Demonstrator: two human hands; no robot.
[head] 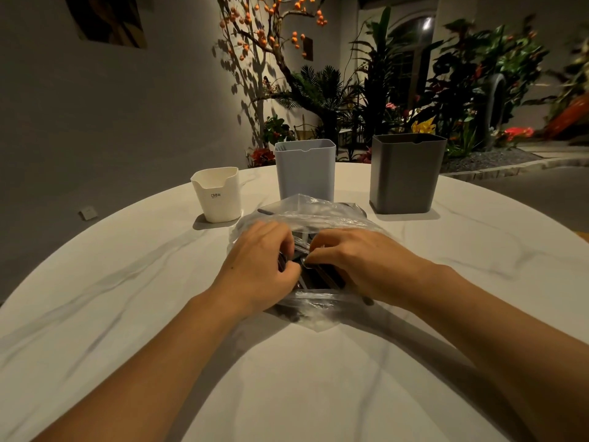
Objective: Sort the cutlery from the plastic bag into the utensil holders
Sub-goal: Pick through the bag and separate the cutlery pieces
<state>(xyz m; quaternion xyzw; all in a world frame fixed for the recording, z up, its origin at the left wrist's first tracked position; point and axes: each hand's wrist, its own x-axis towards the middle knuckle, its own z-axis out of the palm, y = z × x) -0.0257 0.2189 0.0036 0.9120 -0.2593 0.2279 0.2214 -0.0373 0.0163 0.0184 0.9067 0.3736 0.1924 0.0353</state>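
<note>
Counting first: 3 utensil holders stand upright on the round marble table [318, 378], 1 plastic bag lies in front of them, and 2 bare hands work at it. From left to right the holders are a short white holder [218, 196] w/ "CRBW" printed on it, a taller light blue holder [305, 170] in the middle, and a dark grey holder [404, 175] at the right; all three are apart from each other. The clear plastic bag [318, 212] lies just before the blue holder, crumpled, w/ its opening toward the person. Dark cutlery [322, 277] lies inside, seen between and under the two hands; how many pieces, I cannot tell, approx. several dark handles. The left hand [255, 266] has its fingers curled on the bag edge and pinches the plastic at the opening. The right hand [353, 260] also has curled fingers, tips close to the left hand's, and pinches there plastic or a small shiny piece; which one I cannot tell. Behind the table are green plants [446, 84] and a branch w/ orange fruits [255, 33].
</note>
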